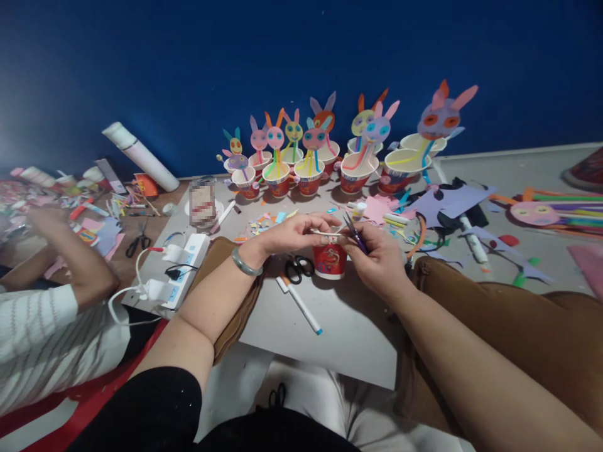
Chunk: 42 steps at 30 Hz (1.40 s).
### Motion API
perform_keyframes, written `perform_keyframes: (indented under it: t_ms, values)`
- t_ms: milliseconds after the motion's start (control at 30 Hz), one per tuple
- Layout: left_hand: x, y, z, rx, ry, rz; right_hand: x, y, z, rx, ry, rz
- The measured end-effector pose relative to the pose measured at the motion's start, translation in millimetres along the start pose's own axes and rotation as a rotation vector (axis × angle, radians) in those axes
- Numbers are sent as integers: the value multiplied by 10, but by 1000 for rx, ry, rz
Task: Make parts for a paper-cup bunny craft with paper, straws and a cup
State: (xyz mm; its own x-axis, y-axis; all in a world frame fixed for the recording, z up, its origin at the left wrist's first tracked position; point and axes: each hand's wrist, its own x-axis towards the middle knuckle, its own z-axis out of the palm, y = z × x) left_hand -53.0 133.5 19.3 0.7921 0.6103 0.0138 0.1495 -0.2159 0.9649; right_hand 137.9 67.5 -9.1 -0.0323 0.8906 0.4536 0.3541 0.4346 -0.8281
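Note:
A red paper cup (330, 262) stands upright on the table in front of me. My left hand (299, 232), with a bangle on its wrist, is closed at the cup's rim, fingers over the near and far side. In my right hand (379, 254) is a pair of small dark scissors (357, 235), blades pointing up and left over the cup; its fingers also come against the cup's right side. Whether the blades touch the rim I cannot tell. Black-handled scissors (299, 270) and a white marker with a blue end (304, 307) lie left of the cup.
Paper cups with rabbit-eared paper heads (308, 176) line the blue wall. Paper scraps (452, 204) and a white marker (475, 245) lie to the right. Brown cushions (499, 333) flank my arms. A power strip (188, 270) sits left, near another person's arm (78, 251).

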Motion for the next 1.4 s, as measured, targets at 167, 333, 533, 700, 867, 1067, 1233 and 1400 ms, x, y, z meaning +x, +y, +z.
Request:
perform_keyframes:
  t_ms: [167, 333, 533, 700, 867, 1067, 1233, 1400]
  values:
    - [7, -23, 5, 1, -8, -5, -5, 9, 9, -3, -16, 17]
    - [36, -79, 8, 14, 36, 23, -2, 25, -5, -25, 4, 18]
    - [32, -77, 21, -26, 14, 38, 8, 23, -6, -28, 5, 13]
    - [24, -42, 48, -74, 36, -27, 9, 38, 0, -23, 13, 22]
    - [22, -46, 34, -87, 46, -60, 9, 39, 0, -27, 14, 24]
    - [-1, -46, 6, -99, -13, -55, 10, 21, 7, -10, -22, 18]
    - [-8, -34, 7, -140, -38, -86, 7, 19, 18, 28, -37, 24]
    - [5, -39, -5, -115, -9, -109, 11, 45, 23, 51, -32, 41]
